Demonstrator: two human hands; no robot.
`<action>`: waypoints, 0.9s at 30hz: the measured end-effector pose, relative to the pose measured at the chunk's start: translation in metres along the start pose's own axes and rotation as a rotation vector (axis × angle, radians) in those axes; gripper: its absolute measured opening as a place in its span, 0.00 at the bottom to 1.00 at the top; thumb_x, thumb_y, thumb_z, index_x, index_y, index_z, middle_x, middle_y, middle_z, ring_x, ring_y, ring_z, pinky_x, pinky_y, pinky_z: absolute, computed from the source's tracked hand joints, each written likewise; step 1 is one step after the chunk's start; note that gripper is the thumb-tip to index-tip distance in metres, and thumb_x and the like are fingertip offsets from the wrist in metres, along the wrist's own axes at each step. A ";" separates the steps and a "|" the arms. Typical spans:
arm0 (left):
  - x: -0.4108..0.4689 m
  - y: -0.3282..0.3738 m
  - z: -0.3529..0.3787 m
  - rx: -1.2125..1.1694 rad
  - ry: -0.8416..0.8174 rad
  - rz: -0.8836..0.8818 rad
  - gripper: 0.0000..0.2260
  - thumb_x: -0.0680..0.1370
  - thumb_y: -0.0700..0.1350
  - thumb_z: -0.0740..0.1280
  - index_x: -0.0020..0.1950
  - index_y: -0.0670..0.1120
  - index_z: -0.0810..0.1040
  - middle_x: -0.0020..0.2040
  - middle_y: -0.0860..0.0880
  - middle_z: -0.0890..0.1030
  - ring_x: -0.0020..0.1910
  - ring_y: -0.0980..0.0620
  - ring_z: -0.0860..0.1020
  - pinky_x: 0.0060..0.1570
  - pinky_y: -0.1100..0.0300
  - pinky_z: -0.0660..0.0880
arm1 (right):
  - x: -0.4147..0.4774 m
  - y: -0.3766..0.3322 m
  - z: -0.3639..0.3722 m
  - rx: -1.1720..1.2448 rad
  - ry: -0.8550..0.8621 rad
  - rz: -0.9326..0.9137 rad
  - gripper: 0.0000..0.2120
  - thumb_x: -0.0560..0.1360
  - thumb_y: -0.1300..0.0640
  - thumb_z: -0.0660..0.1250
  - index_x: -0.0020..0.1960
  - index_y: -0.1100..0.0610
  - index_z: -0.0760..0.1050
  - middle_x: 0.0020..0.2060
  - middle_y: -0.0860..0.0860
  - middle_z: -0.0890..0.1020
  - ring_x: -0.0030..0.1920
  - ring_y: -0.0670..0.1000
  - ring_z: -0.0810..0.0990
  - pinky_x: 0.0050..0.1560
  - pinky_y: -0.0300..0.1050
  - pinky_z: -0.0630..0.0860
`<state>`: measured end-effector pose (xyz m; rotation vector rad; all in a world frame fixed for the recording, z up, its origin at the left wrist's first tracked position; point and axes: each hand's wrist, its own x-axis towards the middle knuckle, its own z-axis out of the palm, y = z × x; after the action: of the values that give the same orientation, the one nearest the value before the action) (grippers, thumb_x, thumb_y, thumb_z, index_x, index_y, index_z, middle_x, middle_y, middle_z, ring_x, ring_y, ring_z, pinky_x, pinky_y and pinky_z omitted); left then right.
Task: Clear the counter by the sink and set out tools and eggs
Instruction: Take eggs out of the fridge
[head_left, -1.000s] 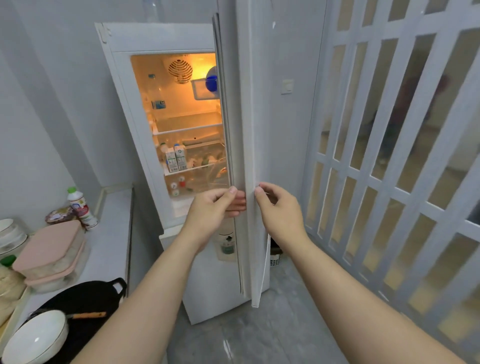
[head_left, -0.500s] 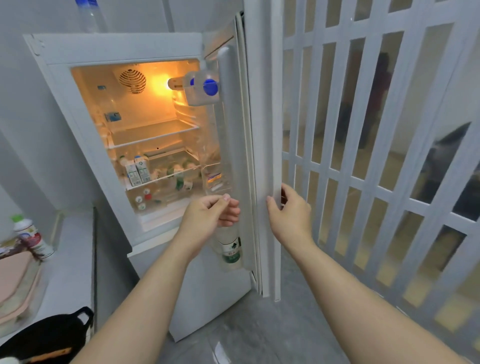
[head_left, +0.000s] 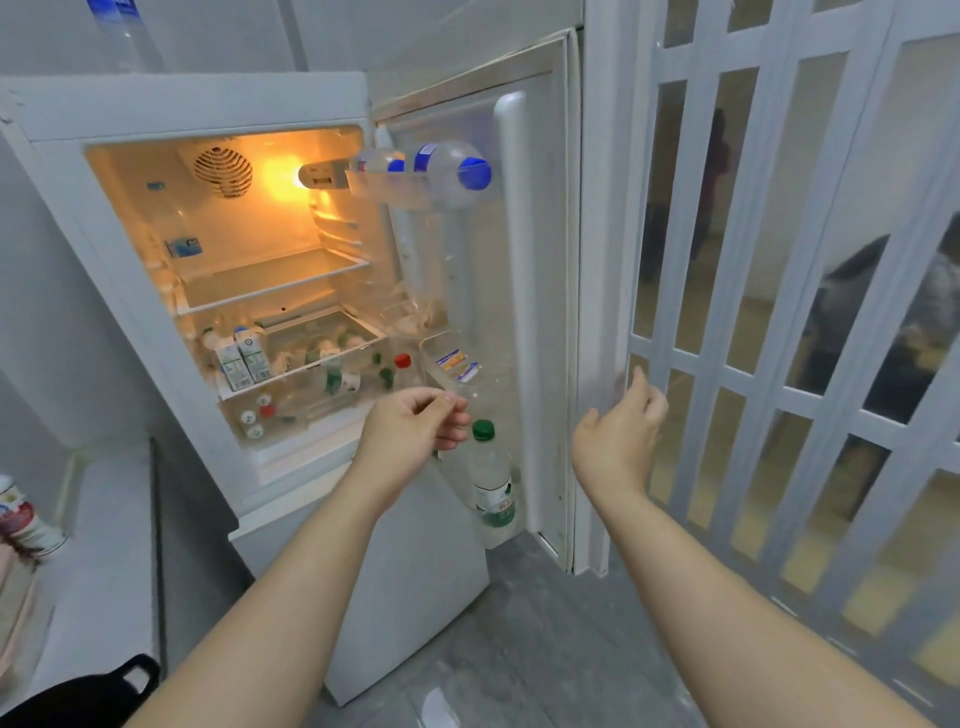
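Eggs (head_left: 423, 317) sit in a clear tray on the open fridge door (head_left: 540, 260), above a green-capped bottle (head_left: 491, 478). The left hand (head_left: 415, 428) hangs in front of the fridge (head_left: 182, 104), fingers loosely curled, holding nothing. The right hand (head_left: 621, 431) is by the door's edge, fingers loose; I cannot tell if it touches.

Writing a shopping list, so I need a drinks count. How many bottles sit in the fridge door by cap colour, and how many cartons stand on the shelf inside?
blue-capped bottles: 2
green-capped bottle: 1
cartons: 2
Total: 5
The small bottles behind the cartons are too blurred to count.
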<state>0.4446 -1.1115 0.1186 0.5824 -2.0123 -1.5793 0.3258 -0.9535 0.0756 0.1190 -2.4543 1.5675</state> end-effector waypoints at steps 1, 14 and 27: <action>0.004 0.001 -0.001 0.014 0.002 0.004 0.10 0.82 0.38 0.62 0.50 0.38 0.83 0.42 0.41 0.85 0.37 0.49 0.82 0.46 0.52 0.81 | -0.007 -0.002 0.004 -0.041 0.060 -0.017 0.32 0.77 0.63 0.65 0.78 0.54 0.56 0.72 0.54 0.61 0.69 0.57 0.67 0.71 0.55 0.62; 0.100 0.005 -0.015 0.220 -0.060 0.149 0.07 0.80 0.38 0.66 0.49 0.43 0.84 0.43 0.46 0.85 0.41 0.49 0.84 0.46 0.56 0.81 | 0.003 -0.042 0.058 -0.068 -0.214 -0.357 0.15 0.79 0.60 0.62 0.64 0.55 0.74 0.59 0.50 0.74 0.60 0.51 0.74 0.60 0.45 0.72; 0.198 0.022 -0.005 0.709 -0.344 0.451 0.12 0.79 0.42 0.67 0.62 0.48 0.81 0.56 0.51 0.84 0.52 0.55 0.80 0.55 0.62 0.74 | 0.076 -0.103 0.108 -0.721 -0.318 -0.120 0.12 0.75 0.54 0.67 0.56 0.58 0.78 0.55 0.57 0.82 0.57 0.60 0.78 0.50 0.46 0.72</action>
<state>0.2932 -1.2321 0.1665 0.0643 -2.7273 -0.7116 0.2561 -1.0907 0.1411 0.4013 -3.0202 0.5763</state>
